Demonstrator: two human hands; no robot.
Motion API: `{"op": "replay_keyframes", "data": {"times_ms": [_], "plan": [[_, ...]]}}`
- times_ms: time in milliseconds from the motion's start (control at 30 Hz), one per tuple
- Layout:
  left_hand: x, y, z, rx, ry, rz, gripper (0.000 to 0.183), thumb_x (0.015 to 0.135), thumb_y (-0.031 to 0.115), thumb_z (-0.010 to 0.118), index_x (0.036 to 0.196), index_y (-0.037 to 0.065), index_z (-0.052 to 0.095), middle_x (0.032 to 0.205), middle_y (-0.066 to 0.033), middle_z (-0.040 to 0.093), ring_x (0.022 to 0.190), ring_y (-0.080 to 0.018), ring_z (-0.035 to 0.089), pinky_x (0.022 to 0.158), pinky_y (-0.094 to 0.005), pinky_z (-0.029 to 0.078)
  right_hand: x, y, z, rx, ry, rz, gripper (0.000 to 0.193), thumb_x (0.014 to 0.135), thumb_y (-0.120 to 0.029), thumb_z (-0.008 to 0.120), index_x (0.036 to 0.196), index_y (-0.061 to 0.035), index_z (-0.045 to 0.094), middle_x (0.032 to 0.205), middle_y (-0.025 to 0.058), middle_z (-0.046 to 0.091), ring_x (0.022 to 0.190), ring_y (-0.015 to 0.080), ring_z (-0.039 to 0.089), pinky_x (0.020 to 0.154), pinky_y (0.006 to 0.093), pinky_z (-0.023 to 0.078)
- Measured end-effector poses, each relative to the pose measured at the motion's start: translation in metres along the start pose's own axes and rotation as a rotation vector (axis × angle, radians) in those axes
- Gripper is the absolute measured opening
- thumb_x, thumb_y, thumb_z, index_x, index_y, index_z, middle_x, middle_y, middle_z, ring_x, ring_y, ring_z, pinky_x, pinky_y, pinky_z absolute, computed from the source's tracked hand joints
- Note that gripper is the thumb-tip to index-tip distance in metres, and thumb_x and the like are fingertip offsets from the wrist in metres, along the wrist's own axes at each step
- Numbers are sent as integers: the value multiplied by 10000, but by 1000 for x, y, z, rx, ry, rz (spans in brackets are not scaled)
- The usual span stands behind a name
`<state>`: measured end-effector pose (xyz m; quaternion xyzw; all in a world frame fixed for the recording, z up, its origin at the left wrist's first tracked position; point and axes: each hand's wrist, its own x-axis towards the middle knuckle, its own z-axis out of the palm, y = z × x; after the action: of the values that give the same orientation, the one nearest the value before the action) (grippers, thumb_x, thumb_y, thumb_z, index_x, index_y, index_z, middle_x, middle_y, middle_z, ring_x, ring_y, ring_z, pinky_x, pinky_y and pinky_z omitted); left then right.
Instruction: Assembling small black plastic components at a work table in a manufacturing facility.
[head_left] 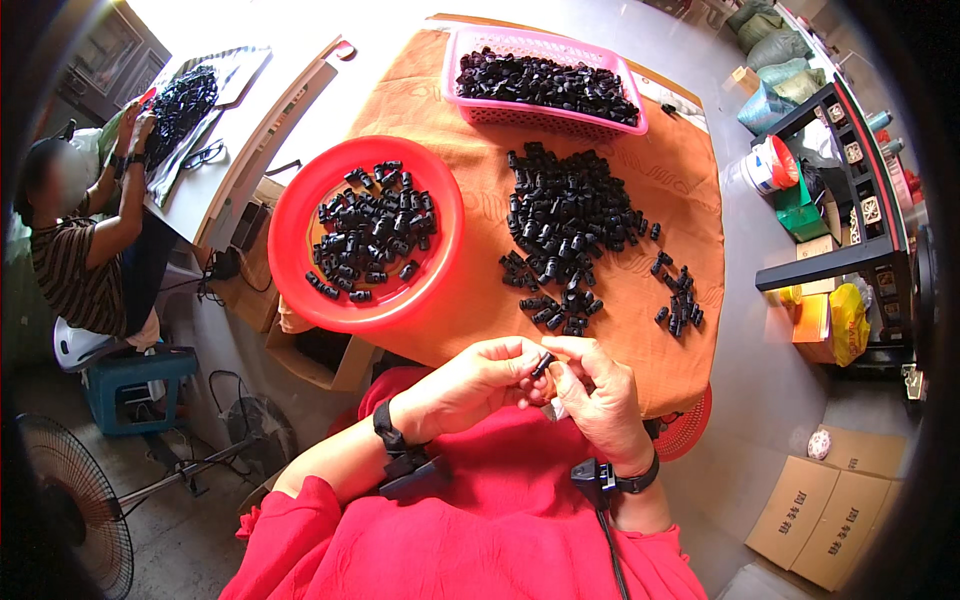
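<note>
Close to my body, both hands meet over the near edge of the orange-covered table. My left hand (500, 366) pinches a small black cylindrical plastic piece (543, 364) between thumb and fingertips. My right hand (600, 393) is closed at the other side of the same piece, its thumb and fingers pressed to it. A loose heap of similar black pieces (565, 215) lies on the cloth beyond my hands, with a smaller group (680, 300) to its right. To the left, a round red tray (290, 285) holds many more. At the back, a pink basket (545, 118) is full of small black parts.
An orange cloth (470, 270) covers the table. At the far left another person (85, 235) handles black parts at a white table (215, 165). A fan (75, 500) stands lower left, a black shelf frame (850, 265) at right, and cardboard boxes (825, 510) lower right.
</note>
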<state>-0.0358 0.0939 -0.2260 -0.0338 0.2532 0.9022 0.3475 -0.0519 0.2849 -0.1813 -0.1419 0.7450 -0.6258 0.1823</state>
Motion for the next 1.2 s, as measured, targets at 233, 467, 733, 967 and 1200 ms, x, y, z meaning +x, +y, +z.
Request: {"op": "replay_keyframes", "data": {"times_ms": [233, 467, 733, 967, 1200], "plan": [[-2, -1, -3, -99, 26, 29, 223, 980, 261, 610, 1072, 58, 608, 961, -36, 630, 869, -120, 593, 838, -296, 502, -1, -2, 0, -79, 24, -16, 199, 958, -10, 588, 1157, -15, 581, 801, 34, 674, 651, 66, 628, 576, 227, 525], [-3, 2, 1, -70, 72, 44, 274, 975, 267, 618, 1141, 49, 610, 992, -48, 649, 901, -128, 613, 834, -293, 510, -2, 0, -2, -208, 47, -83, 196, 956, -5, 590, 1151, -19, 569, 788, 29, 667, 635, 53, 616, 566, 213, 524], [-2, 4, -6, -55, 20, -77, 219, 1015, 258, 555, 1092, 62, 613, 953, -26, 645, 858, -106, 610, 715, -254, 508, 1, -6, 2, -98, 12, -101, 254, 940, 53, 577, 1179, -18, 624, 807, 57, 686, 624, 75, 619, 560, 231, 521], [-4, 2, 1, 51, 9, -21, 228, 1028, 273, 527, 1101, 66, 592, 957, -17, 635, 860, -104, 608, 709, -249, 501, 2, -7, -1, -169, -14, -140, 318, 905, 89, 583, 1187, -35, 660, 823, 57, 687, 631, 89, 620, 571, 239, 524], [-4, -5, 1, 119, 43, 95, 234, 1032, 292, 519, 1090, 74, 577, 951, -17, 630, 856, -103, 602, 711, -250, 491, 5, -9, -1, -165, -13, -161, 345, 893, 98, 568, 1195, -43, 658, 827, 70, 688, 645, 114, 640, 587, 258, 530]]}}
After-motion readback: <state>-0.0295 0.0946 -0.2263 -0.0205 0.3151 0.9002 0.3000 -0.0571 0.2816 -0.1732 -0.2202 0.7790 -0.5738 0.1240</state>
